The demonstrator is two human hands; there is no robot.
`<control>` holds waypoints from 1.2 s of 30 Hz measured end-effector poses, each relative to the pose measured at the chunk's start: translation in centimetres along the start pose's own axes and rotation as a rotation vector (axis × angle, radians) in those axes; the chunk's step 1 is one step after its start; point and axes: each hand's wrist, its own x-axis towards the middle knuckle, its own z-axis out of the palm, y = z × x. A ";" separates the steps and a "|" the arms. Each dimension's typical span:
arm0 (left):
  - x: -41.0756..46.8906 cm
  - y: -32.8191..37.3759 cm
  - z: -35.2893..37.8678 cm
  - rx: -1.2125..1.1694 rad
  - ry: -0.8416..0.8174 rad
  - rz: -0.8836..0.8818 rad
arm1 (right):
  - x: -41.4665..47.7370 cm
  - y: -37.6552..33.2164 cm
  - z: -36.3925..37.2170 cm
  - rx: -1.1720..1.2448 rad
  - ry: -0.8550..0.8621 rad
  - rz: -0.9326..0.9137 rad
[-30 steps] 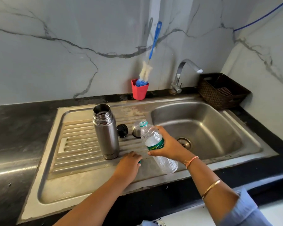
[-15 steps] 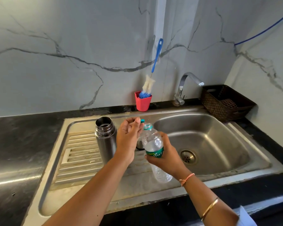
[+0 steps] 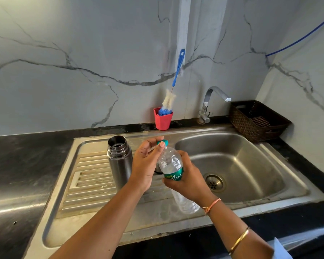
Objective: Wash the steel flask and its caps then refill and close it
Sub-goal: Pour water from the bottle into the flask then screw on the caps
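Fingers. The left hand's (image 3: 146,163) thumb and fingertips (image 3: 162,144) pinch the teal cap (image 3: 164,142) on the neck of the water bottle (image 3: 169,159). Whether the cap is threaded on or already loose cannot be told. The right hand (image 3: 187,176) wraps the bottle at its green label, fingers curled round the barrel.

Bottle. It is held in the air to the right of the steel flask (image 3: 120,161). Its long axis is tilted, with the neck up and leaning toward the flask and the base down toward the person.

Task object. The flask stands upright on the ribbed draining board (image 3: 90,176), mouth open and uncapped. It lies directly left of the pinching fingers, its rim a little lower than the bottle cap. The left hand is the nearer one, its back just beside the flask wall. The right hand is farther to the right.

Judgement. The step appears to be uncapping for the refill. Pouring would need the neck carried left over the flask's mouth, and a narrow opening invites spillage.

Counts. Two hands, one flask, one bottle, one bottle cap. The flask's own caps are not identifiable, as only a dark sliver shows behind the left hand. Behind and right of the flask are one red cup (image 3: 163,120) holding one bottle brush (image 3: 178,68). Farther right are one tap (image 3: 209,101), one sink bowl (image 3: 269,152) and one woven basket (image 3: 258,120).
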 end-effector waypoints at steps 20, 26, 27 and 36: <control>-0.3 1.7 0.6 -0.073 -0.149 -0.108 | -0.7 -0.4 -1.6 0.579 -0.294 0.083; -0.4 2.1 -0.2 -0.124 -0.237 -0.158 | -0.7 0.3 -1.9 0.764 -0.494 0.153; -0.4 2.2 -0.2 -0.117 -0.249 -0.171 | -0.8 0.2 -1.7 0.763 -0.483 0.156; -0.8 3.4 0.8 0.233 -0.068 -0.131 | -0.4 -1.2 -0.5 0.395 -0.242 -0.023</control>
